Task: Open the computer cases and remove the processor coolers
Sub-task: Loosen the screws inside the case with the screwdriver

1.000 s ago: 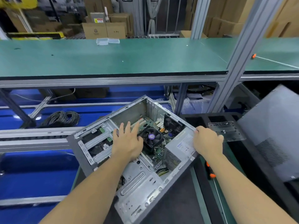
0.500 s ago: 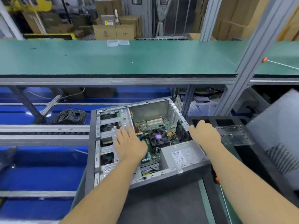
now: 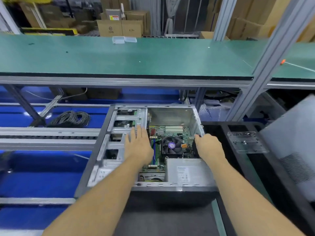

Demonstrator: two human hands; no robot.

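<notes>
Computer case (image 3: 95, 160) lies on its side on a dark mat at the near edge of the desk (image 3: 217, 217), its side panel off and the inside open to the camera. Near the middle of the green motherboard (image 3: 170, 132) sits the processor cooler (image 3: 172, 145), a black fan with a purple round label at its hub, still mounted in place. A grey power supply (image 3: 185, 171) fills the near right corner of the case, just in front of the cooler. Silver drive bays (image 3: 122, 126) take up the left part.

The left hand (image 3: 139, 147) lies over the drive bays just left of the motherboard, its fingers (image 3: 136, 133) straight and spread, gripping nothing. The right hand (image 3: 208, 147) is at the right wall of the case, just right of the cooler; its fingers curl down over the rim there, but blur hides whether they truly clasp it.

To the right of the case a clear plastic plate (image 3: 247, 142) rests on a black tray (image 3: 219, 133), and a grey panel (image 3: 293, 142) leans at the far right. A coil of black cable (image 3: 71, 118) lies on the blue surface to the left. A green upper shelf (image 3: 119, 57) spans the view above.
</notes>
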